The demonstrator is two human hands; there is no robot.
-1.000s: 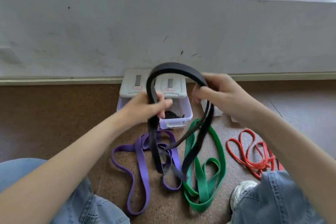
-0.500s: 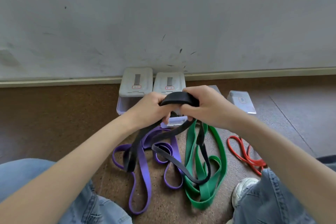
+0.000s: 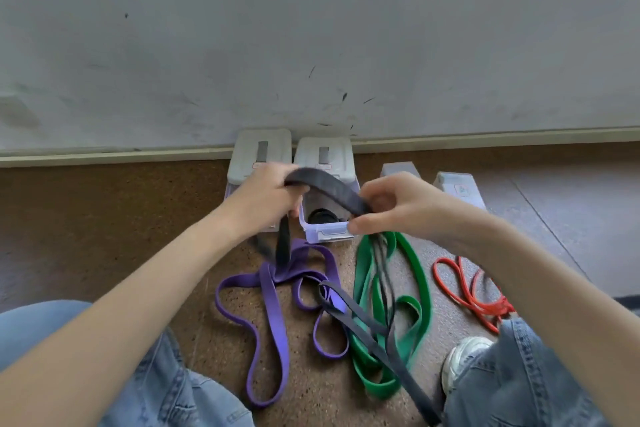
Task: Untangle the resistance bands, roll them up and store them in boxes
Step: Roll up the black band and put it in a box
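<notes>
A black resistance band [image 3: 329,189] arches between my two hands above the floor. My left hand [image 3: 266,196] grips its left end and my right hand [image 3: 391,208] pinches its right end. Its loose lengths hang down and trail over the other bands toward my right knee. A purple band [image 3: 273,305] lies in loops on the floor below my left hand. A green band [image 3: 415,274] lies in loops to its right. A thin red band [image 3: 464,291] lies further right. An open box [image 3: 327,229] behind my hands holds a dark roll [image 3: 322,217].
Two pale lids [image 3: 259,152] lean against the wall's skirting behind the boxes. Two more pale boxes or lids [image 3: 457,184] lie on the floor at the right. My jeans-clad knees and a white shoe [image 3: 464,357] frame the bands in front.
My hands have moved apart along the black band, stretching its top into a wider arch. The hanging lengths have swung right and now trail over the green band.
</notes>
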